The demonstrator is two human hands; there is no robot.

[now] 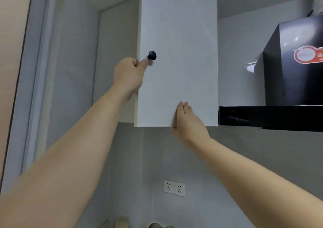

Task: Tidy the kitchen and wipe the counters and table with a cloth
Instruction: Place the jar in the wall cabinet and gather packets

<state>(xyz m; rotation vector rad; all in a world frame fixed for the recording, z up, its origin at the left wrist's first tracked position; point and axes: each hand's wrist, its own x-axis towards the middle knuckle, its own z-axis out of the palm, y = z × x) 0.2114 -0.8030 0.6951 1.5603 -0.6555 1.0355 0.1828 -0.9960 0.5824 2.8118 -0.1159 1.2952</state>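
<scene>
Risk, pinch: the cabinet door (178, 52) looks slightly ajar along its left edge. If it is pushed home fast, the left hand (129, 75), curled at that edge, could get nipped between door and cabinet.
Risk, slip: the thumb only touches the underside of the knob (152, 55). A pull from there may slide off, so the door swings free or bangs.
Risk, twist: pressing low on the door while pulling high on it could strain the hinges.
Left hand: its fingers are clenched around the door's left edge, just below and left of the knob.
Right hand (188, 121): released and flat, its straight fingers (183, 106) pressed on the door's lower front near the bottom edge.
Door, place: overhead on the wall. The range hood (293, 80) is just right of it and the wall sockets (174, 188) are well below it.
Door, look: tall, plain, pale grey-white and matt, with one round black knob near its left edge. No smears can be made out.
Cloth: none in view.
</scene>
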